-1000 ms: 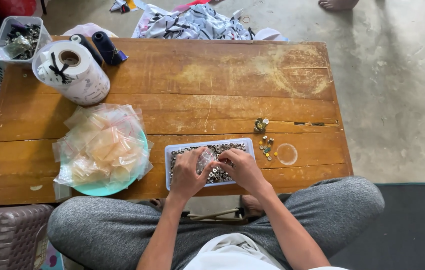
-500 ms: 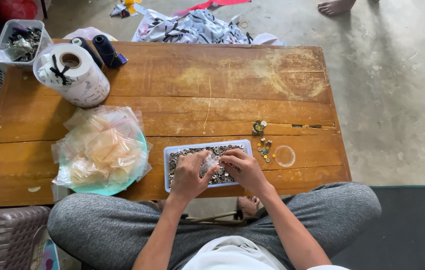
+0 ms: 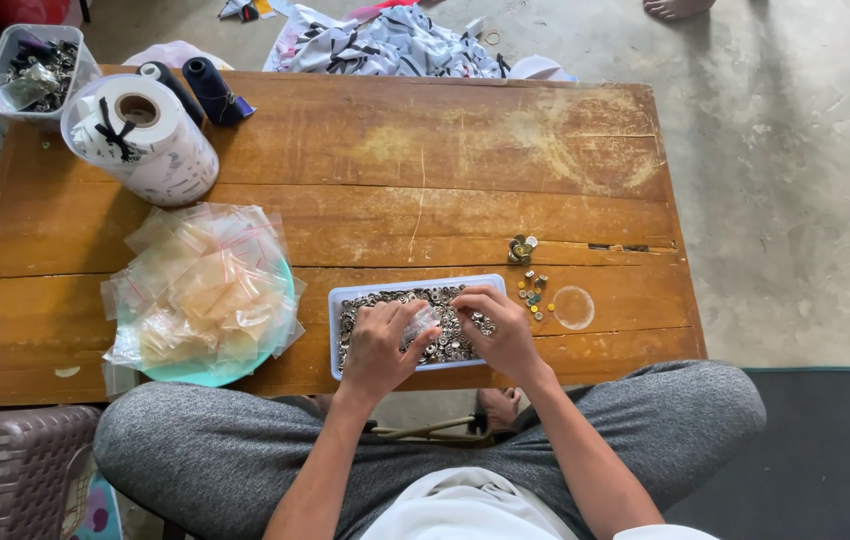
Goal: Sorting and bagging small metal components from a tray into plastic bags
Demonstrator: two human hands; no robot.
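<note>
A shallow pale-blue tray (image 3: 337, 300) full of small metal buttons lies at the near edge of a wooden table (image 3: 425, 160). My left hand (image 3: 382, 345) rests over the tray and pinches a small clear plastic bag (image 3: 423, 322). My right hand (image 3: 501, 330) is over the tray's right half, fingers curled down among the buttons beside the bag; whether it grips any is hidden.
A heap of clear zip bags (image 3: 203, 290) sits on a teal plate at the left. Loose buttons (image 3: 529, 290), a small button pile (image 3: 521, 249) and a clear lid (image 3: 574, 307) lie right of the tray. A white tape roll (image 3: 141, 140), dark thread spools (image 3: 211, 88) and a bin (image 3: 29, 70) stand far left.
Both hands stay over the tray; the fingers have shifted slightly around the small bag. The camera view has tilted a little.
</note>
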